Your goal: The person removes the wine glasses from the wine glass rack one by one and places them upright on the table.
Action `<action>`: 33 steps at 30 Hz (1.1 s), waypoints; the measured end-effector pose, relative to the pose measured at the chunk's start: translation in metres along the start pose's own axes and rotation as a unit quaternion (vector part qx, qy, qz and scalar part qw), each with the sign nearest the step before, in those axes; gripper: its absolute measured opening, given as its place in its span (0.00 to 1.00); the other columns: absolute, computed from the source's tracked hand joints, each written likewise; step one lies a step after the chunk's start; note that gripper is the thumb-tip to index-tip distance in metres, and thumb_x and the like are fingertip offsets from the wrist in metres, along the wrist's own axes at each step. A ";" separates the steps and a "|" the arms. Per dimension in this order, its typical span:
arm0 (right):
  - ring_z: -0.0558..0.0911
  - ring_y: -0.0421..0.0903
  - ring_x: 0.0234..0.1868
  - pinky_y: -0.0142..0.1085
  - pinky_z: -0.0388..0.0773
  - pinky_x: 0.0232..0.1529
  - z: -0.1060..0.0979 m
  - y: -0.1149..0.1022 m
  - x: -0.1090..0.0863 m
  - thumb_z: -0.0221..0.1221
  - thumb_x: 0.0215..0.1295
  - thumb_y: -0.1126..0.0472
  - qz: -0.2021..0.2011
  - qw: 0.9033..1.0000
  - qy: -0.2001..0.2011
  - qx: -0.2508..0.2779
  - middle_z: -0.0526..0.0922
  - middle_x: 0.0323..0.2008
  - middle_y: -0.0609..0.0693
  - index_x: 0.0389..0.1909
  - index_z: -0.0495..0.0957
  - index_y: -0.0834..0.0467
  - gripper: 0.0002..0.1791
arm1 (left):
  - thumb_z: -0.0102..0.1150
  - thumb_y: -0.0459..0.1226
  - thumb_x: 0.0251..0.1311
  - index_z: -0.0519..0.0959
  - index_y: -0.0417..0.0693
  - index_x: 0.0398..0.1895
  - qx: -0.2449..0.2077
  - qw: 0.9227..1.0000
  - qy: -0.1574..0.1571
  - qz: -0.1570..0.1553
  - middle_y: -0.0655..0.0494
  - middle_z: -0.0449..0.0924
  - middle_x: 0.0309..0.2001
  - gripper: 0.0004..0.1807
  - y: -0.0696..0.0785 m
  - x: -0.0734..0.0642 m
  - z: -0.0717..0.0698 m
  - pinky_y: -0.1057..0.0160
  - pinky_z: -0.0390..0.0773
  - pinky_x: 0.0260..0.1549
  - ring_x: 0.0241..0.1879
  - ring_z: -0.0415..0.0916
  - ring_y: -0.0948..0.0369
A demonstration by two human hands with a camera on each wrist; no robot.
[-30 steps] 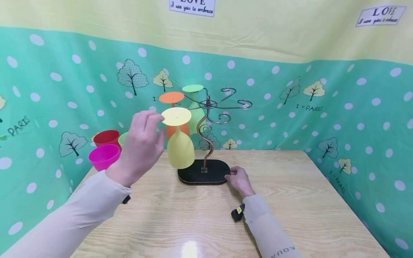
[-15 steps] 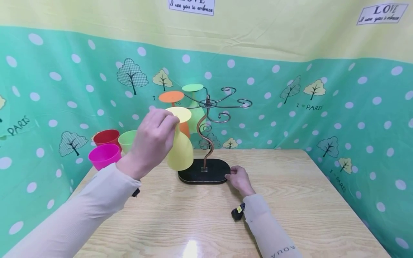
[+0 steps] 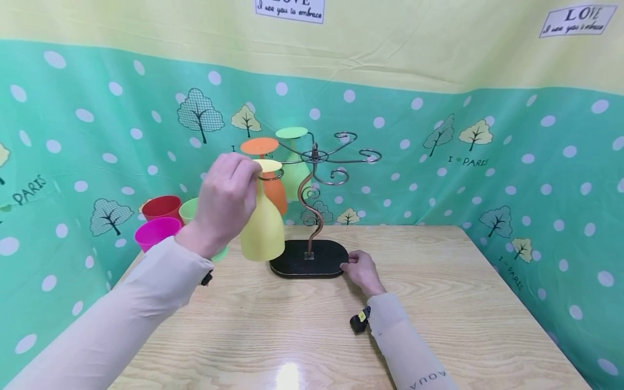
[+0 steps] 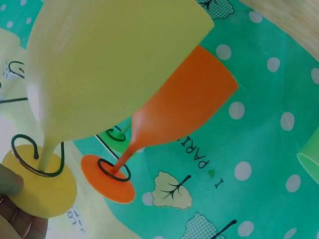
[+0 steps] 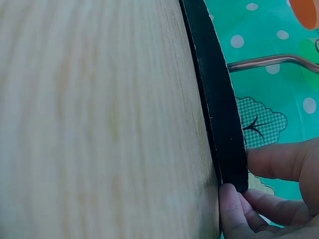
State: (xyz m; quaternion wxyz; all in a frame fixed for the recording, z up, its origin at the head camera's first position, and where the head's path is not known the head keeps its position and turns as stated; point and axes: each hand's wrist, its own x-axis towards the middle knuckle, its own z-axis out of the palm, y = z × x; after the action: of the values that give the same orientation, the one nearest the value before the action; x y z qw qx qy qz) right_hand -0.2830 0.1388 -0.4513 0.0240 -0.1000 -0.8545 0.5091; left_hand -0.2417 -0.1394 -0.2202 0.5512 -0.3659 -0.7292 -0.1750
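My left hand (image 3: 225, 199) pinches the foot of a yellow plastic goblet (image 3: 263, 230), which hangs upside down on the left side of a wire stemware rack (image 3: 314, 157). In the left wrist view, the goblet's stem stands within a curled wire hook (image 4: 37, 172), and the thumb (image 4: 11, 180) presses the foot's edge. An orange goblet (image 4: 184, 99) hangs behind it, also upside down. A green goblet (image 3: 292, 132) hangs farther back. My right hand (image 3: 362, 272) grips the right end of the rack's black oval base (image 3: 292, 265), thumb on one face and fingers on the other.
Upright at the left stand a red cup (image 3: 162, 207), a magenta cup (image 3: 155, 233) and a light green one (image 3: 187, 210), partly behind my left arm. Scrolled wire arms (image 3: 369, 156) reach out on the rack's right. A patterned cloth (image 3: 390, 189) backs the wooden table (image 3: 429, 303).
My left hand first moved right, tilting the yellow goblet, then shifted slightly left and up with it. The hook's curl now shows beneath the goblet's foot. My right hand stays on the base.
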 end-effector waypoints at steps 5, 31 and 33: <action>0.77 0.54 0.45 0.43 0.76 0.46 0.000 0.001 0.001 0.61 0.59 0.67 -0.002 1.000 0.001 -0.001 0.77 0.45 0.61 0.52 0.72 0.69 0.21 | 0.53 0.21 0.57 0.75 0.33 0.29 -0.005 1.000 -0.005 -0.015 0.41 0.76 0.30 0.04 -0.004 0.003 0.003 0.54 0.76 0.36 0.33 0.72 0.45; 0.77 0.52 0.45 0.43 0.76 0.47 -0.001 0.003 0.001 0.61 0.59 0.67 -0.005 1.000 0.000 -0.006 0.78 0.45 0.59 0.53 0.73 0.69 0.21 | 0.54 0.22 0.59 0.76 0.34 0.30 -0.027 0.999 -0.022 -0.004 0.43 0.74 0.29 0.04 0.016 0.013 0.015 0.56 0.78 0.37 0.34 0.73 0.48; 0.77 0.53 0.45 0.44 0.75 0.47 -0.001 0.002 0.002 0.61 0.59 0.67 -0.006 1.000 0.001 -0.008 0.78 0.45 0.60 0.53 0.73 0.69 0.21 | 0.54 0.21 0.59 0.76 0.34 0.29 -0.027 0.999 -0.023 0.000 0.43 0.74 0.29 0.04 0.018 0.014 0.015 0.56 0.78 0.37 0.34 0.73 0.47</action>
State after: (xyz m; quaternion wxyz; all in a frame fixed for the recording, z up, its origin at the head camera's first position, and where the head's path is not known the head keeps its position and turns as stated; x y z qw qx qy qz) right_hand -0.2839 0.1414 -0.4529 0.0266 -0.0958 -0.8589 0.5024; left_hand -0.2405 -0.1124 -0.2147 0.5242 -0.3845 -0.7366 -0.1865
